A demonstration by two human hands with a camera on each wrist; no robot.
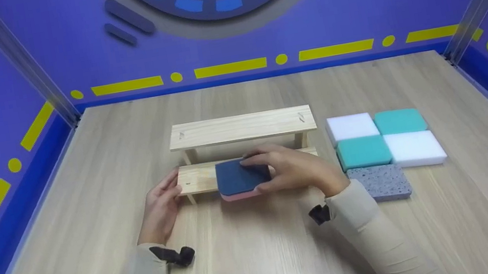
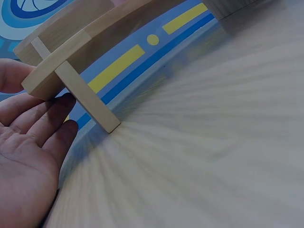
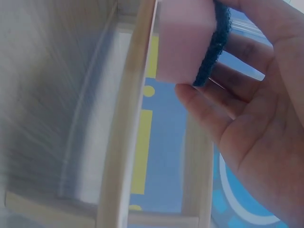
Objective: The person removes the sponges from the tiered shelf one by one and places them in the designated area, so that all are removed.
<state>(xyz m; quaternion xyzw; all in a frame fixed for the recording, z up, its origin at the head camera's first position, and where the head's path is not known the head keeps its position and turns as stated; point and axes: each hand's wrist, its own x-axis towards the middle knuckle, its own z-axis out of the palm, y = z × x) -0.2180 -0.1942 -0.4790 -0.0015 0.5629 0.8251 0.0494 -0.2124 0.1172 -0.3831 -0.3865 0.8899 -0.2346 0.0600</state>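
A two-step wooden rack [image 1: 241, 127] stands mid-table, its front step lower than the back one. At the left end of the front step, my left hand [image 1: 160, 213] pinches the board; the left wrist view has the thumb above, fingers below near a rack leg [image 2: 89, 98]. My right hand [image 1: 296, 168] grips a sponge [image 1: 237, 177] over that step, fingers at its right side. This sponge has a dark blue scouring layer on top and a thick pink foam body [image 3: 184, 42] underneath, close to the board in the right wrist view.
Right of the rack, white sponges [image 1: 414, 148] and green sponges [image 1: 364, 152] lie in a checkered block. A speckled grey sponge [image 1: 380, 182] sits in front of them. Blue panels [image 1: 229, 50] with yellow markings wall in the table's back and sides.
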